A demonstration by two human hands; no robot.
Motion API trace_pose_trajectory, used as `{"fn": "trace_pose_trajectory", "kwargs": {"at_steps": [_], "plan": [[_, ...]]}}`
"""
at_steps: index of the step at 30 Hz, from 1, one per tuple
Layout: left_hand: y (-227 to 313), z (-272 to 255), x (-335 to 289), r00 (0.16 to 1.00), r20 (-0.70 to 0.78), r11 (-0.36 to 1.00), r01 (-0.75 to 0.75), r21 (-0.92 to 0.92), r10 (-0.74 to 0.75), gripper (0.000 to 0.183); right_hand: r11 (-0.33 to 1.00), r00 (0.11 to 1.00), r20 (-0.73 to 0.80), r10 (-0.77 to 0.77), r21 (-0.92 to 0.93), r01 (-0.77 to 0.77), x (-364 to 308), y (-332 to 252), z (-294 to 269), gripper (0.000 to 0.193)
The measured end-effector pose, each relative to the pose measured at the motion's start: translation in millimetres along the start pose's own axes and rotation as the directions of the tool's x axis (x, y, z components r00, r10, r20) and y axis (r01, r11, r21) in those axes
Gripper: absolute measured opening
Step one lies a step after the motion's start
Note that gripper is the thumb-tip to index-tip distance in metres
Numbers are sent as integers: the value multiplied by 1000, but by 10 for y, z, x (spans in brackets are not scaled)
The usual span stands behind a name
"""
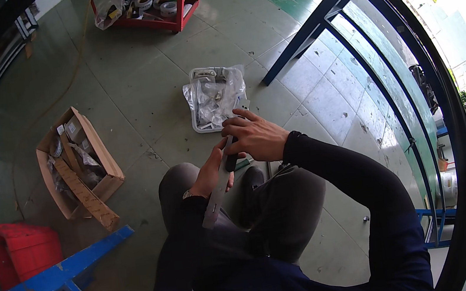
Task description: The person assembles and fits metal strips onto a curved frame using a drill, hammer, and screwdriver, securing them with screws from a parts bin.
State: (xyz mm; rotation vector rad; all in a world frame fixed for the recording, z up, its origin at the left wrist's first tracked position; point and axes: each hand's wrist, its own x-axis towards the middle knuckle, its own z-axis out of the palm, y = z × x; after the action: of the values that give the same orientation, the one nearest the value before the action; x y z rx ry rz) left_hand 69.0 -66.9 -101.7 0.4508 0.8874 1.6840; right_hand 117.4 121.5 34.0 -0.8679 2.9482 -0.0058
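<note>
A long, narrow grey metal plate slants in front of my knees, with a slot near its lower end. My left hand is wrapped round its middle, fingertips showing past the far edge. Over the upper part my right hand bends its fingers, pinching the plate from above. A dark elongated piece lies along the plate between the two hands; its kind is hard to make out. Just beyond my hands stands a white plastic tray holding clear plastic bags and small parts.
On the floor at left, an open cardboard box holds packets and a long cardboard strip. A red shelf trolley with tape rolls stands at the back. Blue metal frames rise at right and lower left, near a red bin.
</note>
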Motion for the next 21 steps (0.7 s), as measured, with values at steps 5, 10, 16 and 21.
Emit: {"fn": "trace_pose_trajectory", "kwargs": {"at_steps": [5, 10, 16, 21], "plan": [[35, 3, -1, 1000, -7, 1000, -4, -15, 4, 71, 967, 975, -58, 214, 157, -203, -23, 21, -12, 48], [-1, -38, 7, 998, -65, 999, 9, 45, -6, 69, 939, 963, -87, 256, 258, -227, -41, 33, -4, 54], [7, -77, 34, 997, -71, 998, -5, 58, 9, 69, 941, 975, -82, 207, 291, -175, -16, -35, 192, 56], [-86, -165, 11, 999, -31, 998, 18, -57, -20, 66, 848, 947, 42, 319, 433, -305, -59, -70, 324, 44]]}}
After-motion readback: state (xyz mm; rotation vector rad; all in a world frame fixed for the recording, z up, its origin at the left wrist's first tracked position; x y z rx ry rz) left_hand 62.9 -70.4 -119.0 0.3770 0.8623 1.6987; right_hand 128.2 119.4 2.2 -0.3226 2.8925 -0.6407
